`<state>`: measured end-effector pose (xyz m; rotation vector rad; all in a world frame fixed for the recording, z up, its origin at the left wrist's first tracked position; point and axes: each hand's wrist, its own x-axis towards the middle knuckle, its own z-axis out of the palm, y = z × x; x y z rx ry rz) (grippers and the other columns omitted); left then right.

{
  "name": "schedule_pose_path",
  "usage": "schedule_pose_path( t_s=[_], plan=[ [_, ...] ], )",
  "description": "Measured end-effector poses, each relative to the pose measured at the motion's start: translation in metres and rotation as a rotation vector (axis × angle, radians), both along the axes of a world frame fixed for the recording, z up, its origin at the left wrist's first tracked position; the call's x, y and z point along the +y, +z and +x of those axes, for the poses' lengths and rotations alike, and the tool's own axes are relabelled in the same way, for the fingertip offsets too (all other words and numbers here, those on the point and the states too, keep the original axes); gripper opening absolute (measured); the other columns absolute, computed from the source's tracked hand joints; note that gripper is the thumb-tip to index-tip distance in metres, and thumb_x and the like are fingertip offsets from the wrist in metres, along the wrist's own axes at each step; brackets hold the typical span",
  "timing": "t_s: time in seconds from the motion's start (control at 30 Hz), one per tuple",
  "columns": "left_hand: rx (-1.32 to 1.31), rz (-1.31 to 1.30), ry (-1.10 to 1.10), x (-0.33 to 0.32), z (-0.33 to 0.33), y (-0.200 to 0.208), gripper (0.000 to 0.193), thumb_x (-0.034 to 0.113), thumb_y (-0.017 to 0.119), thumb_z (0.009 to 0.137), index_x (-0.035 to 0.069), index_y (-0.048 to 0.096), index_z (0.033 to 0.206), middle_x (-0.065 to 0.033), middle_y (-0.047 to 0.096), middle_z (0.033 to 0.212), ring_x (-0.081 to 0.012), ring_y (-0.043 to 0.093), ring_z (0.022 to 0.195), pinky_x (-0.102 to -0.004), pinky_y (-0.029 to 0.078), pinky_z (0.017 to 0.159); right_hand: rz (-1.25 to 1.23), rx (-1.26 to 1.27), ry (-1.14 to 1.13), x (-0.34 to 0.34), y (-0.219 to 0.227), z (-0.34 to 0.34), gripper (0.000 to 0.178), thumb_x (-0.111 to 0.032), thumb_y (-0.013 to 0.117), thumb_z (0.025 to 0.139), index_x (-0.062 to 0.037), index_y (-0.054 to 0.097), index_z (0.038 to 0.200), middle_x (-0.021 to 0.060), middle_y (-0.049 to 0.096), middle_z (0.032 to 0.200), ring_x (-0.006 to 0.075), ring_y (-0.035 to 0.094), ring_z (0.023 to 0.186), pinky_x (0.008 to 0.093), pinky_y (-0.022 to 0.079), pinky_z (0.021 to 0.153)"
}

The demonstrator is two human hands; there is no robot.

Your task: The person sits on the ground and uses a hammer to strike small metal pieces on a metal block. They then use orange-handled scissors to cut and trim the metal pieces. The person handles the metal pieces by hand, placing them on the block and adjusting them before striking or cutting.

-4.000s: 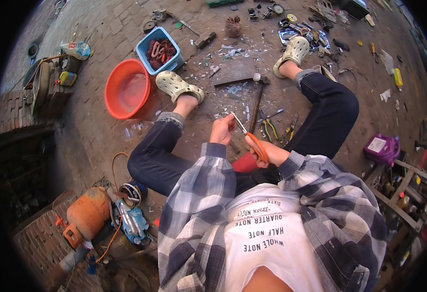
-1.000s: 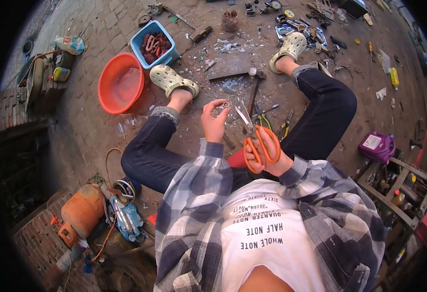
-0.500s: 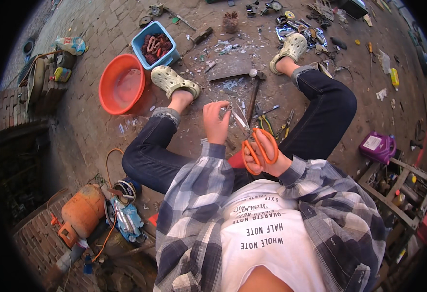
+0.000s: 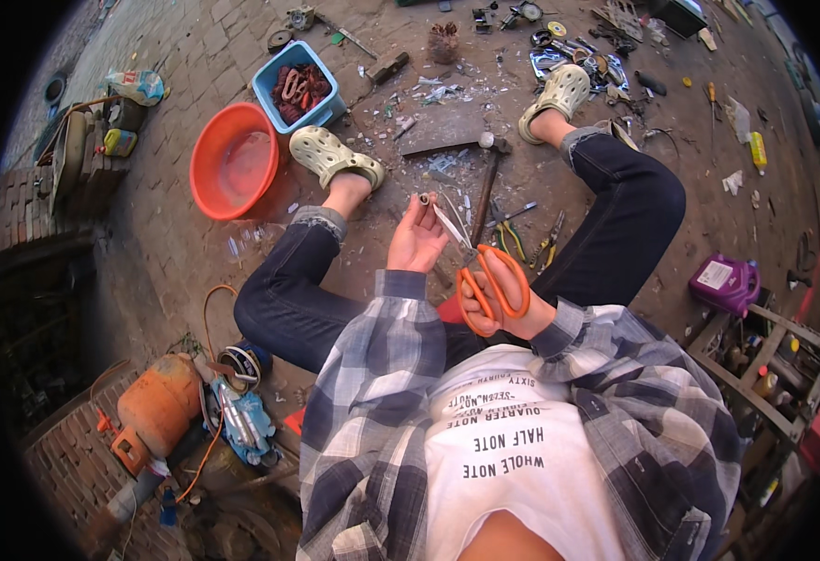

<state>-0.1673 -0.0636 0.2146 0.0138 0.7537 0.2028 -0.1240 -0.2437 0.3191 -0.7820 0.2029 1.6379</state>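
Note:
My left hand (image 4: 415, 243) is turned palm up between my knees. Its fingertips pinch a small ring-shaped metal piece (image 4: 424, 198), too small to name exactly. In my right hand (image 4: 533, 316) is a pair of scissors (image 4: 473, 253) with large orange handles. Their blades are parted and point at the left fingertips, close beside the metal piece; whether they touch it I cannot tell. A hammer (image 4: 487, 187) lies on the ground just beyond the scissors, its head against a dark flat metal plate (image 4: 442, 138).
Pliers (image 4: 511, 240) and a second pair (image 4: 551, 243) lie by my right thigh. An orange-red basin (image 4: 206, 164) and a blue tub (image 4: 327, 110) of reddish-brown scraps stand near my left foot. Metal bits litter the ground ahead. A purple jug (image 4: 730, 285) stands at right, an orange tank (image 4: 159, 393) at left.
My left hand has rolled from back upward to palm upward, bringing the small metal piece into view. The scissors have shifted slightly toward the left and nearer to me.

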Motion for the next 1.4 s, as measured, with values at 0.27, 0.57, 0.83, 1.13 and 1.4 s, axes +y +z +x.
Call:
schedule_pose_path(
  t_s=[0.27,0.57,0.83,1.13,1.4],
  plan=[
    [0.040,0.062,-0.052,-0.002,0.000,0.008,0.020,0.026,0.064,0.087,0.009,0.059,0.096,-0.0035,0.063,0.098,-0.0202,0.057,0.099,-0.0474,0.041,0.097,-0.026,0.095,-0.043,0.009,-0.002,0.006,0.068,-0.073,0.032,0.085,-0.0068,0.049,0.091,0.0030,0.046,0.075,0.0118,0.040,0.051,0.0207,0.032,0.045],
    [0.217,0.135,-0.028,0.000,-0.008,-0.048,0.013,0.022,0.068,0.085,0.013,0.062,0.091,0.0017,0.060,0.091,-0.0136,0.052,0.084,-0.0336,0.045,0.088,-0.166,0.059,-0.198,0.014,-0.024,0.007,0.044,-0.054,0.051,0.088,-0.0104,0.050,0.084,0.0014,0.048,0.069,0.0136,0.047,0.054,0.0238,0.036,0.048],
    [0.403,0.127,0.038,-0.009,0.005,-0.073,0.014,0.021,0.070,0.083,0.013,0.061,0.089,0.0030,0.057,0.085,-0.0111,0.051,0.079,-0.0289,0.046,0.079,-0.679,-0.606,-0.085,0.049,-0.172,0.016,0.031,-0.033,0.063,0.086,-0.0036,0.055,0.090,0.0056,0.057,0.074,0.0192,0.057,0.062,0.0331,0.047,0.059],
    [0.523,0.436,0.062,-0.024,0.041,-0.083,0.012,0.003,0.062,0.084,0.002,0.054,0.093,-0.0042,0.057,0.088,-0.0109,0.054,0.075,-0.0223,0.047,0.066,-0.937,-1.242,0.360,0.079,-0.244,0.023,0.047,-0.026,0.070,0.076,0.0043,0.051,0.106,0.0231,0.056,0.109,0.0374,0.055,0.104,0.0441,0.046,0.087],
    [0.626,0.403,0.023,-0.030,0.058,-0.112,0.030,0.006,0.056,0.089,-0.006,0.052,0.116,-0.0092,0.058,0.098,-0.0148,0.057,0.080,-0.0277,0.051,0.074,-1.111,-1.204,-0.158,0.064,-0.295,0.051,0.038,-0.019,0.070,0.076,0.0009,0.050,0.101,0.0182,0.053,0.103,0.0350,0.052,0.101,0.0429,0.043,0.085]
  ],
)
